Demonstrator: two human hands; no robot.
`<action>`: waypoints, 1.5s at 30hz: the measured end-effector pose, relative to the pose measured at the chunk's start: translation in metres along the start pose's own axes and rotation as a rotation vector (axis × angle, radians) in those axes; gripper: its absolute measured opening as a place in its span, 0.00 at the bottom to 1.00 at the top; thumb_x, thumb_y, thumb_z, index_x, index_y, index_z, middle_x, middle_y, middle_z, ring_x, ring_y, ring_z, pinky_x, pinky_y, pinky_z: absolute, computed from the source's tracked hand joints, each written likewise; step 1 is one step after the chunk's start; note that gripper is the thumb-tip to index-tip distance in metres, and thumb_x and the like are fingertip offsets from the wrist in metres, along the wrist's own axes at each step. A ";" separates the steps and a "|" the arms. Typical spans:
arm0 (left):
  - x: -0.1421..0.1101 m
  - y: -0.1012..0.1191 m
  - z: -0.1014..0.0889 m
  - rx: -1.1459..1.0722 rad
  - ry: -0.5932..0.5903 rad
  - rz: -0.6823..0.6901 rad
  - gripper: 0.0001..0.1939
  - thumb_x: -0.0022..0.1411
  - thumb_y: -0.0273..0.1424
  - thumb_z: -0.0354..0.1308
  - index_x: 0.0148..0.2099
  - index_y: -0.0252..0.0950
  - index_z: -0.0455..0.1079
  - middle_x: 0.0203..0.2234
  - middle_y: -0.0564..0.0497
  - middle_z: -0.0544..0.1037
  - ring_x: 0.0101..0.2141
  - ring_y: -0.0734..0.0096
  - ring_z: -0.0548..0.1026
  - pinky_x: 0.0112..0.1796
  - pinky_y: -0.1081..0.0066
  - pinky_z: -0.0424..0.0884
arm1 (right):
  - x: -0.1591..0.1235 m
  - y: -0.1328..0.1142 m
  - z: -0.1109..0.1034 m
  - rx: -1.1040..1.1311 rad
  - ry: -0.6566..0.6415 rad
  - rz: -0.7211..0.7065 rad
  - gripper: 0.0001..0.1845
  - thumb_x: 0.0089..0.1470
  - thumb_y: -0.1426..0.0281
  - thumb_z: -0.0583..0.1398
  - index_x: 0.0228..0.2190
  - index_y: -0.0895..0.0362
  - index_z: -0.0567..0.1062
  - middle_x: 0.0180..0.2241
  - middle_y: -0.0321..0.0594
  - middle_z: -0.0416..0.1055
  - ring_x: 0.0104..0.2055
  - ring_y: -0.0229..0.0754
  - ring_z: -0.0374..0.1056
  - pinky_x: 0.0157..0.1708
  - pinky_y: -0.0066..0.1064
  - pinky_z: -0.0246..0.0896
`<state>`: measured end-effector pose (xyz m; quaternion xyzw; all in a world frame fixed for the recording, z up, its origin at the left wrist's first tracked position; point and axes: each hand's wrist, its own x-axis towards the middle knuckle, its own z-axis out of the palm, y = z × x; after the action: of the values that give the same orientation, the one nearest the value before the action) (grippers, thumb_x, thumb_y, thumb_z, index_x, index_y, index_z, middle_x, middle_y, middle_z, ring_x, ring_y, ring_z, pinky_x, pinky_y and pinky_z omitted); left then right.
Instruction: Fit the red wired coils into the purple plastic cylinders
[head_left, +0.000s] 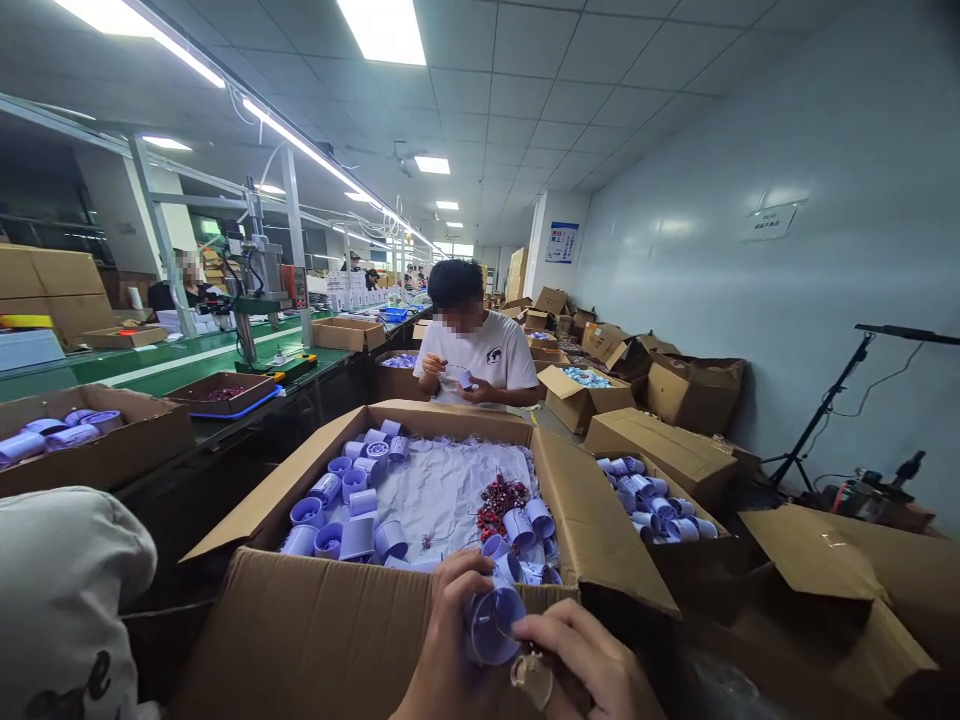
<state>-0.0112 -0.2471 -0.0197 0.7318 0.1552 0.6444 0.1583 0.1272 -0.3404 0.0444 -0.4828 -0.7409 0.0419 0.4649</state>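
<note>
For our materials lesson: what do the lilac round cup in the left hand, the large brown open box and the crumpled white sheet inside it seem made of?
Lilac round cup: probably smooth, slightly glossy plastic; even rim.
Large brown open box: apparently matt cardboard; stiff folded flaps.
Crumpled white sheet: thin plastic or paper, by its wrinkles; unclear which.

The cup (489, 642) is lavender, the carton (322, 625) brown.
</note>
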 end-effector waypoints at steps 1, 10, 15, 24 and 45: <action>-0.001 0.000 0.001 0.016 0.003 0.008 0.21 0.53 0.30 0.59 0.49 0.41 0.59 0.42 0.44 0.70 0.46 0.58 0.69 0.45 0.59 0.69 | 0.000 0.000 0.000 -0.049 0.030 -0.035 0.10 0.54 0.66 0.58 0.39 0.51 0.76 0.27 0.37 0.73 0.24 0.35 0.70 0.25 0.19 0.67; -0.003 0.014 0.010 0.052 -0.003 -0.001 0.17 0.55 0.25 0.58 0.46 0.42 0.61 0.39 0.47 0.71 0.43 0.63 0.71 0.43 0.61 0.72 | -0.002 -0.003 0.022 -0.422 0.379 -0.172 0.04 0.51 0.71 0.60 0.31 0.52 0.75 0.28 0.40 0.72 0.29 0.40 0.71 0.30 0.29 0.70; 0.007 0.026 0.013 -0.003 0.032 0.006 0.18 0.51 0.25 0.60 0.44 0.41 0.59 0.37 0.49 0.70 0.40 0.66 0.72 0.40 0.65 0.72 | -0.002 -0.002 0.026 -0.430 0.404 -0.107 0.06 0.51 0.69 0.60 0.23 0.53 0.73 0.31 0.42 0.68 0.30 0.41 0.67 0.27 0.31 0.68; 0.015 0.032 0.011 0.004 0.058 -0.008 0.17 0.52 0.29 0.60 0.43 0.40 0.58 0.38 0.48 0.68 0.40 0.67 0.71 0.38 0.69 0.72 | -0.002 0.004 0.015 -0.497 0.269 -0.201 0.04 0.51 0.68 0.61 0.31 0.52 0.76 0.37 0.43 0.74 0.35 0.43 0.71 0.32 0.32 0.72; 0.016 0.020 0.004 0.004 -0.060 0.067 0.17 0.49 0.25 0.58 0.42 0.40 0.61 0.35 0.48 0.72 0.40 0.63 0.72 0.42 0.61 0.72 | 0.008 -0.001 0.033 0.307 0.069 0.625 0.29 0.43 0.78 0.57 0.49 0.51 0.71 0.47 0.41 0.74 0.51 0.48 0.69 0.50 0.37 0.64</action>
<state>-0.0046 -0.2586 0.0024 0.7560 0.1269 0.6267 0.1400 0.1019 -0.3223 0.0312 -0.6120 -0.5263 0.2767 0.5214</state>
